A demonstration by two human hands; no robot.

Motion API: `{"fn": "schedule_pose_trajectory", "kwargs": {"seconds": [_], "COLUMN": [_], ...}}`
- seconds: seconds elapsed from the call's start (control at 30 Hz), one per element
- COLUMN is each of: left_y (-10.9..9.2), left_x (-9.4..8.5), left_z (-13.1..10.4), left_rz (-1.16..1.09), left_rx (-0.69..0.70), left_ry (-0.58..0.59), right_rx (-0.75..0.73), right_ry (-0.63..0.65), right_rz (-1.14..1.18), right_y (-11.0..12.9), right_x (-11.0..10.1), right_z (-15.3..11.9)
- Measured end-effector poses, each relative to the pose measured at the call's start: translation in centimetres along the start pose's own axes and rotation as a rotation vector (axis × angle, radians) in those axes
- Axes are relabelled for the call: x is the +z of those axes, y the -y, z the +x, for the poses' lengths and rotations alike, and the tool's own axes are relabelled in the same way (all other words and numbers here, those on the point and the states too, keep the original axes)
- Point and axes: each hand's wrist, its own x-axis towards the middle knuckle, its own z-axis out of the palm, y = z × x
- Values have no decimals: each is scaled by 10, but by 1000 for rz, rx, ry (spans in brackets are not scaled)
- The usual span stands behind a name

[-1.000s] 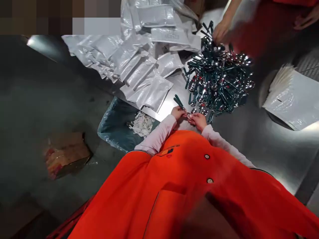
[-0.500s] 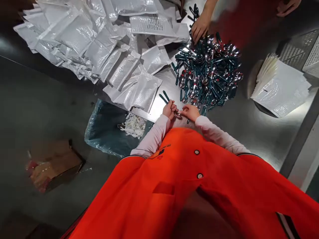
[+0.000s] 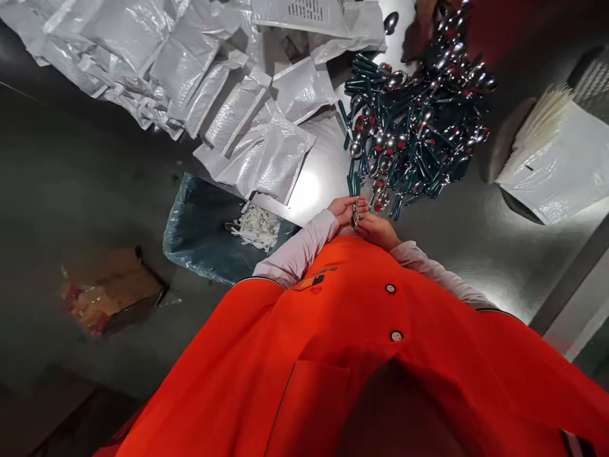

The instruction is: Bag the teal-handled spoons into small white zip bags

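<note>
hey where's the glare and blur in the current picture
Head view: glare on the metal table beside the white packets, small glints on the piled spoons; same head view: the cardboard box looks soft, the upper right corner dark.

Left hand (image 3: 344, 209) curls close beside the right hand (image 3: 379, 230).

No text is readable: the printed lines (image 3: 306, 9) on a white envelope (image 3: 280, 15), beyond and left of the fingers (image 3: 362, 202), and the lettering (image 3: 328, 270) by an emblem (image 3: 311, 282) on the orange apron (image 3: 352, 298) below them, are too small.
</note>
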Motion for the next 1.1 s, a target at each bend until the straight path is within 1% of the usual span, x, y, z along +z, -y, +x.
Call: {"fn": "schedule_pose_trajectory", "kwargs": {"seconds": [0.07, 0.13, 0.23, 0.3, 0.37, 0.4, 0.43, 0.47, 0.53, 0.57, 0.6, 0.63, 0.7, 0.77, 0.8, 0.87, 0.93, 1.0, 1.07, 1.1], "left_y": [-1, -7, -23, -34, -43, -46, -49, -50, -50, -50, -49, -48, -45, -43, -42, -41, -41, -41, -38, -36], "left_x": [0, -4, -18, -29, -38, -41, -43, -44, -40, -37, -32, -27, -16, -9, -7, -7, -10, -13, -14, -13], "left_z": [-3, -7, -16, -23, -29, -31, -32, -32, -27, -22, -17, -11, -1, 4, 4, 1, -4, -7, -7, -6], "left_rz": [10, 37, 98, 149, 200, 221, 240, 258, 293, 308, 323, 341, 372, 387, 388, 375, 359, 310, 241, 208], "left_rx": [8, 30, 133, 209, 265, 293, 326, 358, 418, 448, 469, 477, 454, 370, 310, 194, 122, 154, 225, 253], "left_ry": [12, -4, -44, -70, -106, -128, -148, -161, -163, -160, -155, -147, -114, -32, 22, 115, 147, 113, 64, 44], "right_rx": [-58, -107, -150, -180, -209, -221, -225, -213, -118, -41, 46, 127, 246, 297, 300, 293, 334, 467, 626, 684], "right_ry": [90, 145, 189, 282, 384, 400, 370, 289, 21, -114, -216, -273, -298, -304, -312, -328, -337, -301, -191, -126], "right_rz": [27, 14, -120, -217, -227, -182, -103, 0, 246, 373, 495, 608, 798, 886, 884, 770, 512, 184, -75, -148], "right_y": [-5, -15, -34, -42, -46, -46, -44, -42, -35, -31, -27, -23, -16, -16, -19, -32, -53, -73, -85, -88], "right_x": [-3, -9, -15, -16, -19, -22, -26, -31, -41, -46, -48, -50, -48, -45, -44, -48, -57, -67, -71, -71], "right_z": [3, 13, 32, 44, 55, 60, 65, 71, 86, 94, 102, 109, 120, 125, 124, 118, 107, 94, 84, 81]}}
